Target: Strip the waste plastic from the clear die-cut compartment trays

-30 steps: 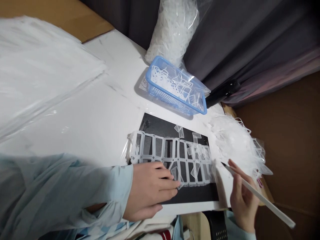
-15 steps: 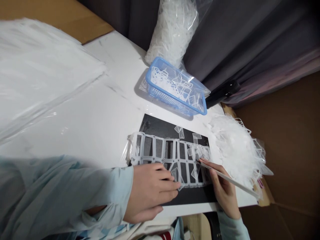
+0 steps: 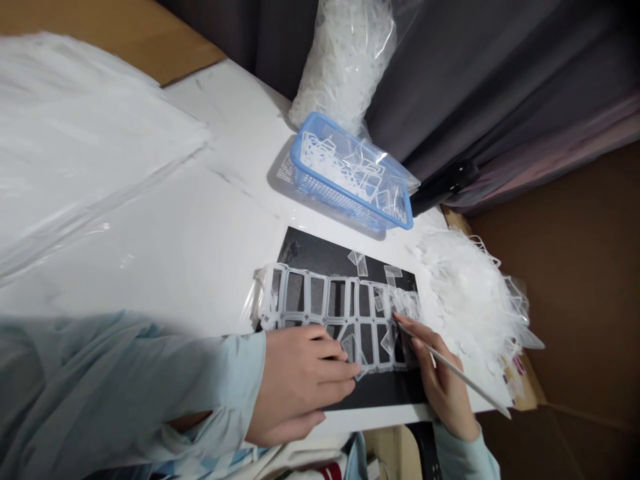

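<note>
A white plastic grid frame [image 3: 320, 297] lies on a black mat [image 3: 380, 393] near the table's front edge. Several small clear squares [image 3: 359, 262] lie loose on the mat and in the frame. My left hand [image 3: 300, 380] rests flat on the frame's near edge, fingers stretched out and pressing it down. My right hand [image 3: 440, 383] is closed on a thin white stick [image 3: 465, 378] held like a pen, its tip touching the frame's right part.
A blue basket [image 3: 345, 197] of clear plastic pieces stands behind the mat. A clear bag of white scraps [image 3: 345, 60] rises behind it. A pile of white frame scraps [image 3: 470, 300] lies right of the mat. Folded plastic sheets [image 3: 85, 153] cover the table's left.
My right hand has moved left from the table's right edge onto the mat, bringing the stick's tip down onto the frame. My left hand has stayed put.
</note>
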`<state>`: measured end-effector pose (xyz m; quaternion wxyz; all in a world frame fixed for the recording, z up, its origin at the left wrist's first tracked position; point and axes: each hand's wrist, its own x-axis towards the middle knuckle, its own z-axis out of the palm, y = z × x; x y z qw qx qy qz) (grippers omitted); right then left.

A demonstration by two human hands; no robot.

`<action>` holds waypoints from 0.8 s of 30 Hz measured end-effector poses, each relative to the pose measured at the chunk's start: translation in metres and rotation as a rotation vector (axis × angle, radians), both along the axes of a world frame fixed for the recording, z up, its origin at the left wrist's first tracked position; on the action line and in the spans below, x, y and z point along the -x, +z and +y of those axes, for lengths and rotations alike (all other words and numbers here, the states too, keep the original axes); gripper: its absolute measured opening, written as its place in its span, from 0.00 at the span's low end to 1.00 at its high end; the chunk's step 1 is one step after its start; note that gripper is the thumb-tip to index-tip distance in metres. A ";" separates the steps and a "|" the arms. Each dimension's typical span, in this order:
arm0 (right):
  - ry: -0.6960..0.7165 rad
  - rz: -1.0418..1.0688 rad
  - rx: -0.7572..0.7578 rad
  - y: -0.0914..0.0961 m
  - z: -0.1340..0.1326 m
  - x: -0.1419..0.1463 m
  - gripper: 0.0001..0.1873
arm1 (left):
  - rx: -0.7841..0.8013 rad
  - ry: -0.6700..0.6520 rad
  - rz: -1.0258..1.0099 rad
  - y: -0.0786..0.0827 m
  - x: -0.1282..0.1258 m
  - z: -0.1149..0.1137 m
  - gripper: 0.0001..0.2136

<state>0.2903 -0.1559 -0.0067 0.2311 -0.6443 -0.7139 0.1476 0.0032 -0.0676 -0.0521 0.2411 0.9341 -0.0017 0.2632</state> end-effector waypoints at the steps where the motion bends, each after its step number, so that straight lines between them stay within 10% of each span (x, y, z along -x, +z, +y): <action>1: 0.006 -0.014 -0.006 0.000 0.001 0.001 0.16 | -0.003 -0.002 -0.003 0.000 0.000 0.000 0.21; 12: 0.117 -0.248 -0.178 0.000 0.008 0.010 0.18 | -0.022 -0.016 0.023 0.001 0.001 0.002 0.21; 24: -0.202 -0.352 -0.374 0.012 0.010 -0.020 0.13 | -0.053 0.010 -0.013 0.000 0.000 0.002 0.20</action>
